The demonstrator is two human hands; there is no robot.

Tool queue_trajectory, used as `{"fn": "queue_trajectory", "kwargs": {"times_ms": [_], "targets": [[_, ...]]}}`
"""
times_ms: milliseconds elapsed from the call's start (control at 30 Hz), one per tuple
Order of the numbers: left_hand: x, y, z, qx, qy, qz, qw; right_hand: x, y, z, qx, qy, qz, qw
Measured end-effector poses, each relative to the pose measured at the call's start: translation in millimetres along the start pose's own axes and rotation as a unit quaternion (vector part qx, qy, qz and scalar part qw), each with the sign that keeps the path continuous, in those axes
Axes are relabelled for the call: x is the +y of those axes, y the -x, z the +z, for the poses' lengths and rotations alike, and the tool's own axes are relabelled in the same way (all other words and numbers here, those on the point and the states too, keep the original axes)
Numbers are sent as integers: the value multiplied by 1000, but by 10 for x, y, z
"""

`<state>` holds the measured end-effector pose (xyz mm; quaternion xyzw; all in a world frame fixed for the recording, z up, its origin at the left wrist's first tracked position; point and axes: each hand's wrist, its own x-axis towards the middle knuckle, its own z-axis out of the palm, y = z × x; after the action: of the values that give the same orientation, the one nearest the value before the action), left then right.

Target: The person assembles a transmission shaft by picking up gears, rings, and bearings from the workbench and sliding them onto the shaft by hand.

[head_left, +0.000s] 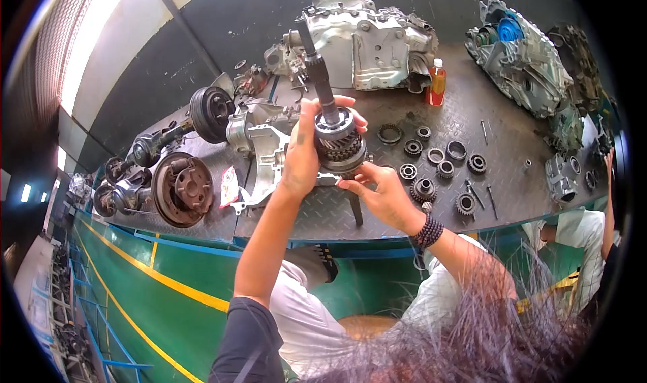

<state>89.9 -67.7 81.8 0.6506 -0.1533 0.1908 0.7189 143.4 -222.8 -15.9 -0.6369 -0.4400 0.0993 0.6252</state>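
A gearbox shaft with a bearing and stacked gears on its lower part stands tilted in front of me, its long splined end pointing up. My left hand is wrapped round the gear stack from the left, with fingertips showing behind the bearing. At the lower right of the stack, my right hand has thumb and fingers closed on the edge of the lowest visible gear ring. Below, a narrow dark rod end shows; whether it belongs to the shaft I cannot tell. An opened aluminium housing lies behind my left forearm.
Several loose gears and rings, plus bolts, lie to the right on the metal table. A large gearbox casing and a bottle of red liquid stand behind. Brake drums sit left. Another person is at the right.
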Motion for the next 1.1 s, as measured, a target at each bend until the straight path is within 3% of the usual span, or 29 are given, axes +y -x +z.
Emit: {"fn": "queue_trajectory", "kwargs": {"times_ms": [267,300,400,433,533,933,1033,1100], "targets": [[89,285,175,144,-88,-3,986,18,-6,114,35,-34,-2,999],[123,349,83,84,-99,0,992,2,-7,118,36,-38,-2,999],[147,446,64,129,-285,-6,950,14,3,166,52,-35,-25,998],[267,499,191,148,-211,-5,966,15,0,176,60,-31,-39,997],[235,547,156,112,-193,12,975,-63,14,162,57,-26,-36,997],[90,448,285,247,-141,45,958,-97,98,234,90,16,-20,996],[118,480,140,198,-200,49,958,-132,87,200,91,9,-40,995],[191,489,107,153,-152,18,976,-129,88,178,92,29,-45,994]]}}
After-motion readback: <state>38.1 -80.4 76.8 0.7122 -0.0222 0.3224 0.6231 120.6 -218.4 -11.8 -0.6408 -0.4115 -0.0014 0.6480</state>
